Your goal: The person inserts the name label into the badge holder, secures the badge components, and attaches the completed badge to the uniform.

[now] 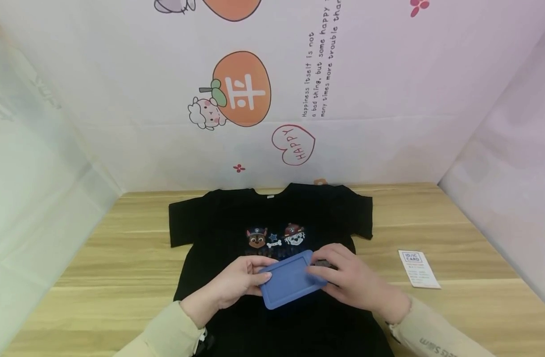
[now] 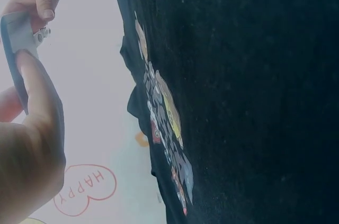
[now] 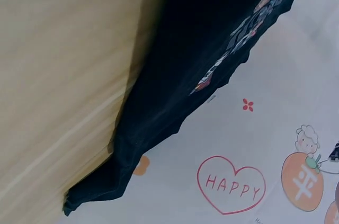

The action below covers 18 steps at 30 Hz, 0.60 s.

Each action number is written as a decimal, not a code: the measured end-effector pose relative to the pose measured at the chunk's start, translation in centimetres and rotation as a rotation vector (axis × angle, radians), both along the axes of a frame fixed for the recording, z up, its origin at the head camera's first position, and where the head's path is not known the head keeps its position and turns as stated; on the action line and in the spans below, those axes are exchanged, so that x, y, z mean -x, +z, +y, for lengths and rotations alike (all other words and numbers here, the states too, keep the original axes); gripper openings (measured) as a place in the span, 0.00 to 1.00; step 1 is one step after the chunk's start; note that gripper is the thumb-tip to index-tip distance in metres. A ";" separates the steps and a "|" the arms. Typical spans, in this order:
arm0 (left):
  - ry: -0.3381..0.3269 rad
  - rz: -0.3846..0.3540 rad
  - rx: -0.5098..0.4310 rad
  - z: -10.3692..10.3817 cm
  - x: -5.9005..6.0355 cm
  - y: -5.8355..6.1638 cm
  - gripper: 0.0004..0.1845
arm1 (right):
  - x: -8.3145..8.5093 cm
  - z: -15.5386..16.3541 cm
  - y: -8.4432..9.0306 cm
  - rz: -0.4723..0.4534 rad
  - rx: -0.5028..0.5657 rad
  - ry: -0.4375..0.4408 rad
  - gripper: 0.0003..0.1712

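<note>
A blue rectangular card holder (image 1: 287, 282) with a raised rim is held tilted above a black T-shirt (image 1: 277, 322). My left hand (image 1: 239, 281) pinches its left end, thumb on the face and fingers behind. At the right end, my right hand (image 1: 348, 277) grips the edge with curled fingers; a dark piece (image 1: 322, 264) shows among them. The left wrist view has the card holder (image 2: 20, 38) nearly edge-on, with a small metal fitting (image 2: 41, 35) beside the right hand's thumb. On the table to the right lies a white card (image 1: 418, 269) printed "ID/IC CARD".
The T-shirt lies spread on a wood-grain table (image 1: 107, 277), its neckline toward the back and cartoon dogs (image 1: 274, 239) on its chest. Behind the table rises a white cloth backdrop (image 1: 366, 139) with orange fruit drawings and lettering. White cloth (image 1: 40, 148) also hangs at both sides.
</note>
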State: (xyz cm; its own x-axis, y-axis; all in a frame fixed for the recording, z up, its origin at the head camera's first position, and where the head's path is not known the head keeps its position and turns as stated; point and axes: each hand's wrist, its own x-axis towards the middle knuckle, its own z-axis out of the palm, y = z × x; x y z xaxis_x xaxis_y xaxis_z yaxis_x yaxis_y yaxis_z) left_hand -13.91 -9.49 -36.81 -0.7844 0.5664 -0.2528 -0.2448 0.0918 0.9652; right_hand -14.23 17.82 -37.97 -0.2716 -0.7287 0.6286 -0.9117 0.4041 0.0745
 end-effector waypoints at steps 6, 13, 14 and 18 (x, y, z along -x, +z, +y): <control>-0.007 -0.009 0.003 0.1 -0.1 0.1 0.19 | -0.2 -0.4 -0.1 0.041 0.006 0.047 0.19; -0.028 -0.024 -0.022 0.1 0.1 -0.2 0.19 | -0.1 -0.6 -0.1 0.117 0.079 0.124 0.15; -0.033 -0.021 -0.024 0.1 0.1 -0.3 0.20 | -0.1 -0.6 0.0 0.123 0.092 0.136 0.14; -0.017 0.004 -0.005 -0.1 0.3 -0.5 0.21 | 0.1 -0.8 0.0 0.126 0.153 0.175 0.13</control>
